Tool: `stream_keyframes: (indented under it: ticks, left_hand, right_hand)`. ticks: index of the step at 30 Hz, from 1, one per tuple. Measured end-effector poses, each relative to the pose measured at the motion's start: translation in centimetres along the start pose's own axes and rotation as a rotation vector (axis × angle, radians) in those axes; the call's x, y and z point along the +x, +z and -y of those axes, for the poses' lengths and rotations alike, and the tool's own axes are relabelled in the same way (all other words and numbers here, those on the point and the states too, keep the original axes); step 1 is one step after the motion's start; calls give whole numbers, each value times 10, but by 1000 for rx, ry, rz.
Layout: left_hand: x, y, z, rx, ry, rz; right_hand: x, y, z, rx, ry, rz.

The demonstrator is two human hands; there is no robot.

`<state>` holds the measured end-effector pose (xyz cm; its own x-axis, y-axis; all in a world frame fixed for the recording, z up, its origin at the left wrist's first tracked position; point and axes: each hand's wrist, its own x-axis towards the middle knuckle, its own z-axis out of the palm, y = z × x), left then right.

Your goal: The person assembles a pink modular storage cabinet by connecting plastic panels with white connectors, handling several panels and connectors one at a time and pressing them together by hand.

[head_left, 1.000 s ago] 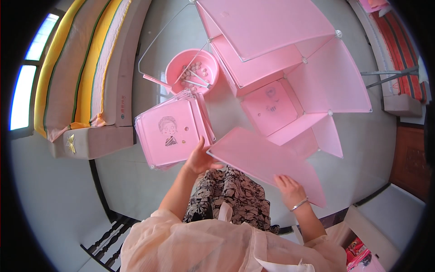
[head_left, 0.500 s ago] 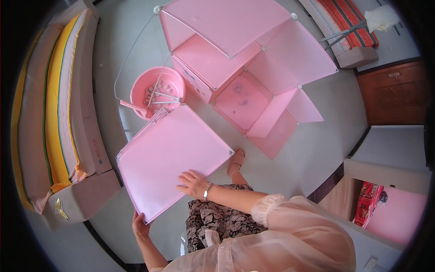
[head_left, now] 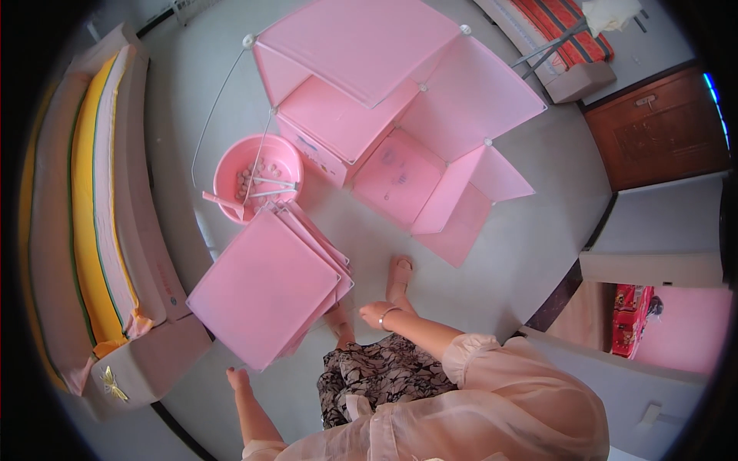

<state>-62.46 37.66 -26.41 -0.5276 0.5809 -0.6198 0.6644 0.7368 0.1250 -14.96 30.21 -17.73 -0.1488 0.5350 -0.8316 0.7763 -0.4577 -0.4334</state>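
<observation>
A stack of several square pink panels (head_left: pixel 263 290) with thin white edges lies fanned out on the floor in front of me. My left hand (head_left: pixel 239 378) is just off the stack's near corner; its fingertips look slightly apart, with nothing in them. To the right of the stack, my right hand (head_left: pixel 375 314) hovers over the floor with loosely curled fingers and nothing visible in it. Beyond stands a partly built pink cube shelf (head_left: pixel 400 115), its panels joined by round white connectors (head_left: pixel 465 30). A pink basin (head_left: pixel 297 157) holds small round connectors and white stick-like pieces.
A thin wire frame (head_left: pixel 217 96) leans out from the shelf's left side. A sofa with yellow-edged covers (head_left: pixel 96 230) runs along the left. A brown door (head_left: pixel 657 127) is at the right. My foot (head_left: pixel 399 276) is between the stack and shelf.
The top panel, held tilted up earlier, now rests on the stack. Both hands have come away from it, the right one moving rightward. The whole view has shifted slightly.
</observation>
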Motion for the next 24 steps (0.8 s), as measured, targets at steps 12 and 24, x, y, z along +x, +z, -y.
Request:
stream_keyframes:
  ticks: [12, 24]
  left_hand:
    - [-118, 43, -225, 376, 696, -27]
    - [-273, 69, -466, 64, 1479, -143]
  right_hand:
    - [-89, -9, -135, 466, 359, -251]
    - [-162, -97, -215, 753, 500, -480]
